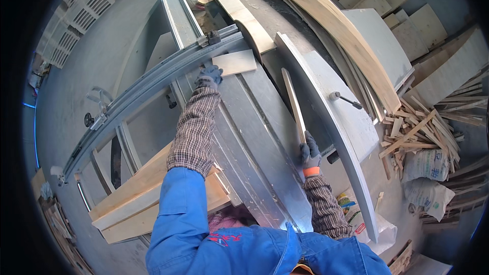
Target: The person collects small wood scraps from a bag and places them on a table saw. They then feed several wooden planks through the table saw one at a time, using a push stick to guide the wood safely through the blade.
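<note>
My left hand (pixel 210 75), in a dark glove, is stretched forward with its fingers closed on the near left corner of a small pale wooden board (pixel 235 63). The board lies flat across the far part of the metal saw table (pixel 244 137). My right hand (pixel 310 154), in a grey glove with an orange cuff, grips the near end of a narrow wooden strip (pixel 294 101). That strip points away from me along the tabletop, left of the long grey fence (pixel 326 122). No saw blade can be made out.
Long planks (pixel 142 201) rest by my left forearm. A sliding rail (pixel 147 103) borders the table's left side. Beyond the fence lie long curved boards (pixel 336 25), a black-handled lever (pixel 346 101), a heap of offcuts (pixel 420 130) and white sacks (pixel 428 183).
</note>
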Available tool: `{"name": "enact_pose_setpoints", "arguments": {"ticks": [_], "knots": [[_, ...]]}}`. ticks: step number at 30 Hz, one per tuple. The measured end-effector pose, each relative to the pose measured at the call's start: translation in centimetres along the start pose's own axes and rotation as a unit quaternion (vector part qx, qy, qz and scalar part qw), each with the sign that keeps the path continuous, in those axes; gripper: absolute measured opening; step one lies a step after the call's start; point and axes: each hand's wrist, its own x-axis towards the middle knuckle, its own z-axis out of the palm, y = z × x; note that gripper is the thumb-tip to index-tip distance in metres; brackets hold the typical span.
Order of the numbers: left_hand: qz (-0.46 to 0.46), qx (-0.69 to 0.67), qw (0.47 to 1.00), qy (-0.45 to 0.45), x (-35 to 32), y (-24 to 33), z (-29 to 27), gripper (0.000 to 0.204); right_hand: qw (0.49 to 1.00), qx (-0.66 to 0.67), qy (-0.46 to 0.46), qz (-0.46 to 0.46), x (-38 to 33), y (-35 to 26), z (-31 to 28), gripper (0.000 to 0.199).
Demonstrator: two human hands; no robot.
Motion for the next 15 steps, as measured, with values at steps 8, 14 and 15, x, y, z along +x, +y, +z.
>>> {"name": "enact_pose_setpoints", "arguments": {"ticks": [8, 14, 15], "knots": [[-0.093, -0.056, 0.991, 0.075, -4.9, 0.1, -0.9, 0.033, 1.0, 0.003, -0.013, -0.002, -2.0, -0.6, -1.8, 0.045], [0.084, 0.439, 0.892, 0.066, -11.1, 2.3, 1.0, 0.04, 1.0, -0.006, -0.019, 0.02, -5.3, 0.4, -3.8, 0.045], [0.072, 0.42, 0.902, 0.069, -11.2, 1.7, 1.0, 0.042, 1.0, -0.009, -0.021, 0.021, -5.9, 0.1, -4.2, 0.046]]}}
